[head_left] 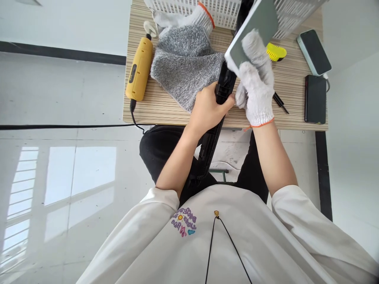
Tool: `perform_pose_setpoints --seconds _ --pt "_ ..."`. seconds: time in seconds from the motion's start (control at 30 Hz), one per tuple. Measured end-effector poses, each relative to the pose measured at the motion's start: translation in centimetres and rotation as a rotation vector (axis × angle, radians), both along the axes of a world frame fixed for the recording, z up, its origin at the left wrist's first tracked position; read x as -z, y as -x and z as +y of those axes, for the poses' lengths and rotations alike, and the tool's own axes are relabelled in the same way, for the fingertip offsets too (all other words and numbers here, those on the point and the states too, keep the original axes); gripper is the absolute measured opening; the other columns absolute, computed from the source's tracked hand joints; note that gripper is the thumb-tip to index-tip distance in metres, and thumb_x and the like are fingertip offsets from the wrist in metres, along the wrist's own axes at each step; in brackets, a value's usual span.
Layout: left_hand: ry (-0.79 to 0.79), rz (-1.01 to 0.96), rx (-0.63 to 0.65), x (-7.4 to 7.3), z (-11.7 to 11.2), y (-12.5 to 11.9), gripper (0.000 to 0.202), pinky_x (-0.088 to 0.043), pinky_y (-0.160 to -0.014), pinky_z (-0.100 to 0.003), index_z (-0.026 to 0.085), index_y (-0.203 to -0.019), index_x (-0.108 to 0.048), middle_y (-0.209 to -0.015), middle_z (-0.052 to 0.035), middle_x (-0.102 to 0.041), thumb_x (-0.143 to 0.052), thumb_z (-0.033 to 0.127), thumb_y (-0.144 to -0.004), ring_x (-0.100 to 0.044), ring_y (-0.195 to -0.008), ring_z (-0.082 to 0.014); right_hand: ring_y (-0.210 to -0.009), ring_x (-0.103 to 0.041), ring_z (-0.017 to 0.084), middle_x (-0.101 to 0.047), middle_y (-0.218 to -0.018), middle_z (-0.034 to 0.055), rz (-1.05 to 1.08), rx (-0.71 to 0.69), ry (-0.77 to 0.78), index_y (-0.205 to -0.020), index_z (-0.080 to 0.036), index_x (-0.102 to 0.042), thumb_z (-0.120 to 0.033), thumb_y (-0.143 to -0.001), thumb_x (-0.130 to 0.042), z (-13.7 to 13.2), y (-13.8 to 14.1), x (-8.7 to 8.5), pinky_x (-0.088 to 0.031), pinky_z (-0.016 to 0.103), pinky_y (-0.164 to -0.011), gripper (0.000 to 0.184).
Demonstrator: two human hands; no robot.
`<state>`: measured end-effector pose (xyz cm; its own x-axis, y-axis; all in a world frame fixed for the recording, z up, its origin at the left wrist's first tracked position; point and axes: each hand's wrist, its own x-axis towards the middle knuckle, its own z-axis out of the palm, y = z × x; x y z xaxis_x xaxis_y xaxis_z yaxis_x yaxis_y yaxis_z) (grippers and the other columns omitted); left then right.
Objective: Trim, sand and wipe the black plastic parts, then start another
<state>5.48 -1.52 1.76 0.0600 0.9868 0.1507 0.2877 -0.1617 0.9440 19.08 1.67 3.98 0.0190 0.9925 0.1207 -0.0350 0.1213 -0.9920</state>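
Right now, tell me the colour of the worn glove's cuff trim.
Orange trim on the worn glove; best in the head view.

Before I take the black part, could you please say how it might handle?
The black part looks stiff, running straight through the left hand. Being slim, it may be light. Its near end juts past the table, so it could tip if released.

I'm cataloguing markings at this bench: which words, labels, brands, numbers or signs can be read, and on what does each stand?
No text can be read with certainty.
White shirt: purple lettering, upside down in this view, too small and blurred to quote.
Yellow tool, black bar, grey panel: no legible marking.
Upper phone, lower phone: dark screens, nothing legible.
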Motion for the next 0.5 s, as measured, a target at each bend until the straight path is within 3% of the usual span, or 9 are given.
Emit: perform_pose_setpoints --seconds 0.07,0.2,0.27,0.37,0.5 --pt "-0.02 0.001 -0.001 0.23 0.06 0.01 0.027 -0.064 -0.094 -0.046 0.024 -0.083 -0.053 -0.069 0.001 -0.061 -0.073 0.037 -0.095 -0.078 -0.094 -0.0281 -0.036 -0.046 0.016 -0.05 -0.046 -0.0091 0.039 -0.01 -0.017 -0.113 -0.038 -0.066 -0.07 -0.078 -0.074 0.07 -0.01 0.03 -0.031 0.029 -0.031 0.048" --pt "-0.041 0.001 -0.003 0.55 0.12 0.1 0.029 -0.065 -0.09 -0.045 0.024 -0.084 -0.054 -0.07 0.0015 -0.061 -0.071 0.043 -0.096 -0.079 -0.092 -0.027 -0.041 -0.049 0.015 -0.063 -0.061 -0.0062 -0.019 -0.045 0.012 -0.118 -0.04 -0.065 -0.07 -0.077 -0.076 -0.08 -0.14 -0.31 -0.034 0.03 -0.035 0.052" --pt "-0.028 0.005 0.008 0.49 0.08 0.15 0.027 -0.065 -0.091 -0.046 0.024 -0.085 -0.054 -0.07 0.0014 -0.061 -0.072 0.041 -0.096 -0.079 -0.094 -0.0274 -0.045 -0.053 0.017 -0.069 -0.071 -0.0044 -0.048 -0.002 0.016 -0.123 -0.042 -0.064 -0.073 -0.079 -0.071 -0.18 -0.25 -0.58 -0.037 0.031 -0.037 0.054" --pt "0.0 -0.032 0.017 0.38 0.02 0.23 0.02 -0.064 -0.095 -0.048 0.025 -0.09 -0.057 -0.071 0.0006 -0.061 -0.074 0.034 -0.094 -0.078 -0.102 -0.0303 -0.054 -0.059 0.018 -0.076 -0.09 -0.0028 -0.076 -0.056 0.022 -0.133 -0.046 -0.059 -0.073 -0.079 -0.07 -0.13 -0.47 -0.74 -0.043 0.032 -0.043 0.061" --pt "0.004 -0.073 0.018 0.46 0.02 0.27 0.016 -0.062 -0.099 -0.053 0.025 -0.098 -0.061 -0.072 0.0007 -0.06 -0.076 0.03 -0.092 -0.076 -0.108 -0.0327 -0.058 -0.063 0.021 -0.071 -0.081 -0.002 -0.048 -0.055 0.087 -0.135 -0.049 -0.055 -0.077 -0.078 -0.067 0.23 -0.69 -0.47 -0.043 0.031 -0.042 0.065"
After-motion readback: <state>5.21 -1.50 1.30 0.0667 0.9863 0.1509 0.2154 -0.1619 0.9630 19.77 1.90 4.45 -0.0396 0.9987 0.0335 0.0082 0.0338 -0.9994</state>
